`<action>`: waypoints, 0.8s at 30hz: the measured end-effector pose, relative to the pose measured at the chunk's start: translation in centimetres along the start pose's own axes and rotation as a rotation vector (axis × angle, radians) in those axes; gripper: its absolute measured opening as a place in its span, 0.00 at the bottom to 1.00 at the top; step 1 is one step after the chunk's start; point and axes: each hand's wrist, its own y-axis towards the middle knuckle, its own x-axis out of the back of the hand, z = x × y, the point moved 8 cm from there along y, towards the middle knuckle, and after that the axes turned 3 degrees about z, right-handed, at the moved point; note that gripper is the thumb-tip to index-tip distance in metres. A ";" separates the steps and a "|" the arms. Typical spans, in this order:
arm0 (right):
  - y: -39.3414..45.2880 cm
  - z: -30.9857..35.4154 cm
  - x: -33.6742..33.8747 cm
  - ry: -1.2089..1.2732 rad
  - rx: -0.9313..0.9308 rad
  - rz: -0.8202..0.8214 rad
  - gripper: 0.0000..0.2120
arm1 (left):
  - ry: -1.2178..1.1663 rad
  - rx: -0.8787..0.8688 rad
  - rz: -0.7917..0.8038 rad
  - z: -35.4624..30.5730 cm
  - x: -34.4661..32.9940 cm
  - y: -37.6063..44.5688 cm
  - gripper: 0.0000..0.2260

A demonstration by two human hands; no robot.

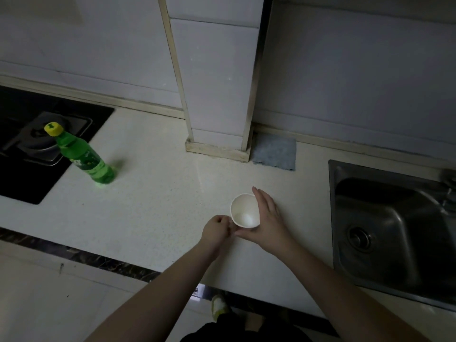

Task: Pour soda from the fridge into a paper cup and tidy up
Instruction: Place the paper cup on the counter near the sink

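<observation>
Head view: both hands at a white paper cup on the pale bench.

Right hand has straight fingers pressed together along the paper cup's right side, thumb under its near edge; the left hand has curled fingers against the cup's near-left rim, though whether they pinch it cannot be told. The cup stands upright, mid-bench, well back from the front edge. A capped green soda bottle stands well apart to the left, just beside the stove's edge. Bare bench lies between bottle and cup. The sink rim lies near on the right, a grey cloth by the wall.
</observation>
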 end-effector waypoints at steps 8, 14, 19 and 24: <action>-2.0 0.0 1.6 -0.045 -0.041 -0.048 0.39 | 0.078 -0.089 -0.115 -2.4 1.8 -2.5 0.14; -3.6 1.1 3.3 -0.291 0.067 -0.114 0.30 | 0.547 -0.362 -0.230 -6.3 3.2 -5.9 0.19; -5.7 3.1 3.8 -0.456 0.207 -0.138 0.26 | 1.042 -0.517 -0.340 -6.9 2.6 -9.5 0.24; -7.2 4.4 2.5 -0.581 0.290 -0.111 0.25 | 1.232 -0.551 -0.475 -5.8 3.4 -12.8 0.25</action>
